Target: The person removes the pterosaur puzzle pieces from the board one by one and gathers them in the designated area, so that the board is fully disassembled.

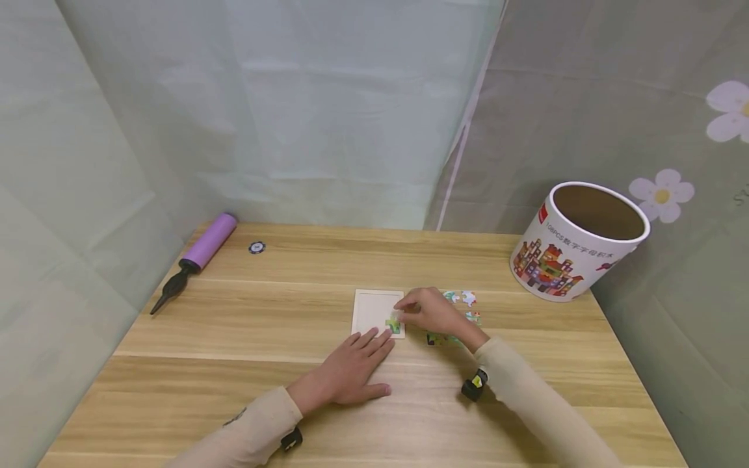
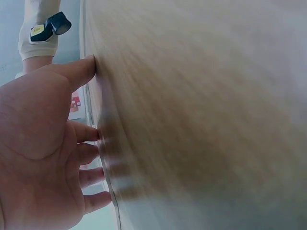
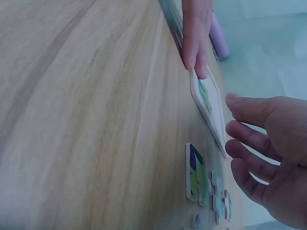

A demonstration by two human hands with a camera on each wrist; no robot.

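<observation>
A small square puzzle tray (image 1: 371, 309) lies flat on the table, with a green puzzle piece (image 1: 393, 325) in its near right corner. My left hand (image 1: 357, 367) rests palm down, its fingertips at the tray's near edge and its thumb out to the right. Over the tray's right side is my right hand (image 1: 430, 311), its fingers bent and thumb facing them. In the right wrist view a gap shows between thumb (image 3: 247, 109) and fingertips, with nothing visible in it. Several loose puzzle pieces (image 1: 469, 298) lie right of the tray, partly hidden beneath the right forearm.
On the wooden table (image 1: 263, 390), a purple hand pump (image 1: 210, 242) with a black nozzle lies at the left edge. A dark round chip (image 1: 257, 247) sits near it. A large white printed bucket (image 1: 562, 253) stands at the back right, before the hanging cloth (image 1: 351, 117).
</observation>
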